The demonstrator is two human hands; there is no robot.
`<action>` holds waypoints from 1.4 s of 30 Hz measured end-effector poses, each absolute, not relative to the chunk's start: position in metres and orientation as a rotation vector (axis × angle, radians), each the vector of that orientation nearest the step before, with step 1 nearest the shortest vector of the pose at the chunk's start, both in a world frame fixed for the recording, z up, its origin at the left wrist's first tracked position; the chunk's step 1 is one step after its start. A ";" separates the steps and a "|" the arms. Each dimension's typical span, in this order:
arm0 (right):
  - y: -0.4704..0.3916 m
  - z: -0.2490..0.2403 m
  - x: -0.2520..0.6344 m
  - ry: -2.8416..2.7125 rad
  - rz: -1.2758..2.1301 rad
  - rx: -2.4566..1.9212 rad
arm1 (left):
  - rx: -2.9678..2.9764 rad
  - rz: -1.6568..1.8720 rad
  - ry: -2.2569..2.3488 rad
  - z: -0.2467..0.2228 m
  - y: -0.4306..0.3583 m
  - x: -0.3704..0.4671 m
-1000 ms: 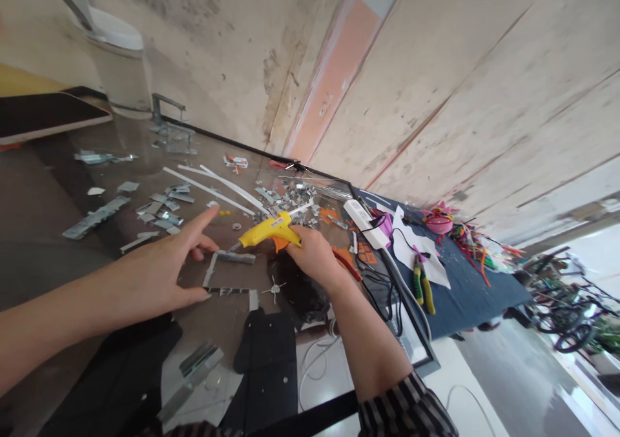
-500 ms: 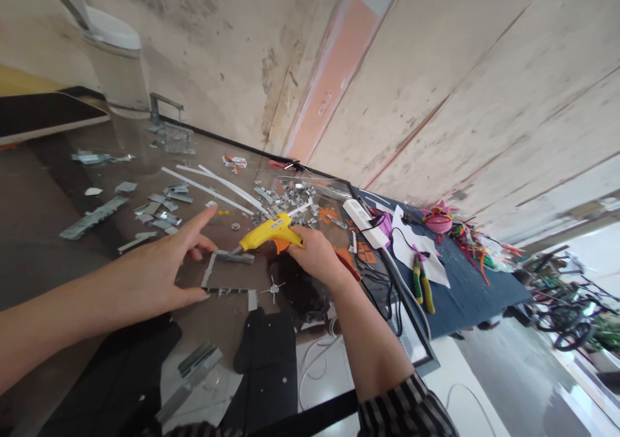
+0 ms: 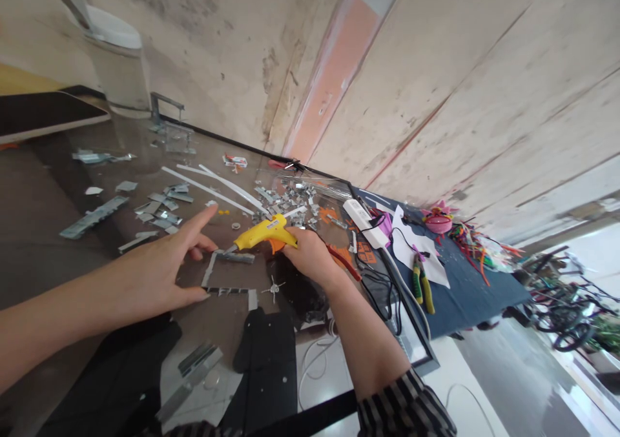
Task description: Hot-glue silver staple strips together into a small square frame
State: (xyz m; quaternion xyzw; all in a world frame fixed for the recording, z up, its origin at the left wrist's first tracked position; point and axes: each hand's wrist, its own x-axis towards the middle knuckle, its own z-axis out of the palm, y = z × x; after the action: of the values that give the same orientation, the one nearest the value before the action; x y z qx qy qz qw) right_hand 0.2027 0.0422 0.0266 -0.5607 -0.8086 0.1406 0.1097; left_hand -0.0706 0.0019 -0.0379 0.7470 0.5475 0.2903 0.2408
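Observation:
My right hand (image 3: 310, 254) grips a yellow hot glue gun (image 3: 260, 232), fingers wrapped round its handle by the orange trigger. The gun's nozzle points left and down, at the upper strip of a small grey frame (image 3: 209, 274) lying on the dark glossy table. Whether the tip touches the strip I cannot tell. My left hand (image 3: 172, 259) is spread, thumb and fingers apart, on the left side of that frame. Its thumb tip is at the lower left corner and its fingers are near the upper left one. A small star-shaped piece (image 3: 274, 288) lies right of the frame.
Grey scraps (image 3: 290, 198) and white strips (image 3: 217, 188) lie behind the gun. To the right are a white power strip (image 3: 364, 223), dark cables (image 3: 382, 295) and green-yellow pliers (image 3: 422, 285). A lidded container (image 3: 121, 69) and a tablet-like dark panel (image 3: 48, 115) stand at the back left.
My right hand has moved the glue gun slightly left, bringing its nozzle along the upper strip towards the frame's upper left corner. My left hand has stayed in place.

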 end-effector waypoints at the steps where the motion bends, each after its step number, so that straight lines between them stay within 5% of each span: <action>1: 0.042 0.026 0.203 -2.376 0.410 -1.651 | 2.048 0.800 1.495 -0.038 0.002 -0.071; 42: 0.045 0.027 0.205 -2.299 0.429 -1.654 | 2.019 0.776 1.463 -0.041 0.002 -0.073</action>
State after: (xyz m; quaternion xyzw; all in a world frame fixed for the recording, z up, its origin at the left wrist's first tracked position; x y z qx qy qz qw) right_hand 0.2045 0.0452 0.0268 -0.5719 -0.7949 0.1485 0.1381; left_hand -0.0731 0.0019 -0.0405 0.7461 0.5408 0.2868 0.2619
